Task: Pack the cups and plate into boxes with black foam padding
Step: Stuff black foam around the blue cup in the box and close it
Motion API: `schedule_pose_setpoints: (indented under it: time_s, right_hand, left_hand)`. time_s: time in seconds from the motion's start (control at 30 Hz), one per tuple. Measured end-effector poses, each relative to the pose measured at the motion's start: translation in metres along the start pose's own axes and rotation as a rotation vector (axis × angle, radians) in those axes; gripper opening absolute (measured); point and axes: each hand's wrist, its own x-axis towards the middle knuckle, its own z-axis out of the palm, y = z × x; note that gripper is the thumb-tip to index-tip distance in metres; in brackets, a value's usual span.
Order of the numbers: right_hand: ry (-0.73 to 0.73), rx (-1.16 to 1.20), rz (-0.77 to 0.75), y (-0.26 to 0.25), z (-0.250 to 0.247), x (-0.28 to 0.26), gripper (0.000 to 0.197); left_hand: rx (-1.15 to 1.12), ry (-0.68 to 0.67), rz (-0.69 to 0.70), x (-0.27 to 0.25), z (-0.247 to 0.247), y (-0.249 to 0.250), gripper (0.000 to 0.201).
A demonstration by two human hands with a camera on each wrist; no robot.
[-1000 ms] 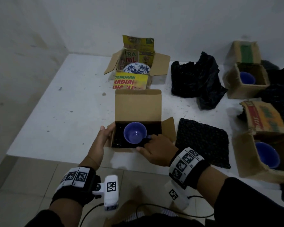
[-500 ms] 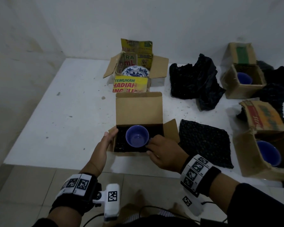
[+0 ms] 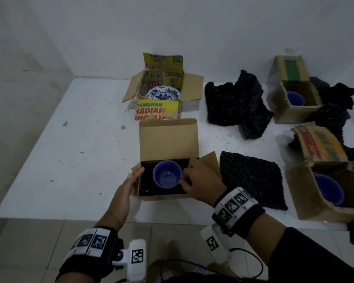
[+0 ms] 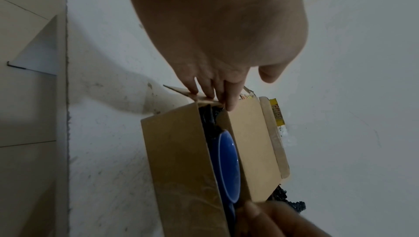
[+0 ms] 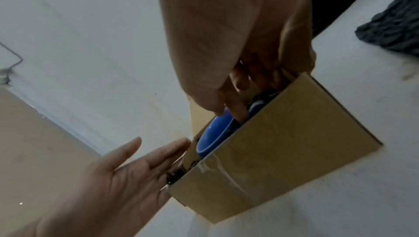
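A brown cardboard box [image 3: 168, 139] lined with black foam [image 3: 146, 183] stands open near the table's front edge. A blue cup [image 3: 167, 174] sits upright in it. My right hand [image 3: 185, 178] reaches in from the right, and its thumb and fingers pinch the cup's right side [image 5: 217, 126]; that part of the cup is hidden under them. My left hand [image 3: 138, 171] lies flat with straight fingers against the box's left flap [image 4: 181, 91]. In the left wrist view, the left fingertips [image 4: 229, 104] touch the flap's edge.
Behind stands an open printed box [image 3: 192, 88] with a blue-and-white plate [image 3: 163, 93]. A flat foam sheet [image 3: 251, 178] lies to the right, with crumpled foam [image 3: 237, 105] beyond it. Two more boxes [image 3: 282, 111] [image 3: 307, 193] at the right each hold a blue cup. The table edge [image 3: 70, 216] is close.
My right hand has slid a little further into the box along the cup's right side. The left hand stays on the left flap. The box and cup have not moved.
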Motion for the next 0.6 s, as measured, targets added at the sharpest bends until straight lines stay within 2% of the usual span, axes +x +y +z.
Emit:
schedule_pose_setpoints:
  time_s: [0.03, 0.17, 0.27, 0.43, 0.53, 0.6]
  right_hand:
    - [0.042, 0.001, -0.012, 0.002, -0.001, 0.0, 0.016]
    - [-0.075, -0.047, -0.017, 0.005, 0.007, 0.003, 0.059]
    - [-0.137, -0.071, 0.006, 0.004, 0.014, 0.013, 0.072]
    - [-0.156, -0.133, 0.011, 0.001, 0.017, 0.024, 0.054]
    - [-0.169, -0.089, 0.004, 0.001, 0.016, 0.024, 0.053]
    - [-0.131, -0.037, -0.011, 0.0, 0.009, 0.019, 0.051]
  left_hand:
    - [0.026, 0.0, 0.011, 0.001, -0.002, -0.005, 0.043]
    - [0.022, -0.003, -0.011, 0.003, -0.003, -0.006, 0.04]
    - [0.06, -0.013, 0.011, 0.003, -0.002, -0.006, 0.038]
    - [0.116, 0.014, 0.025, 0.004, -0.002, -0.01, 0.042]
    - [0.105, 0.023, 0.036, 0.002, 0.001, -0.003, 0.045]
    - [0.104, 0.078, 0.051, 0.002, 0.004, 0.005, 0.044]
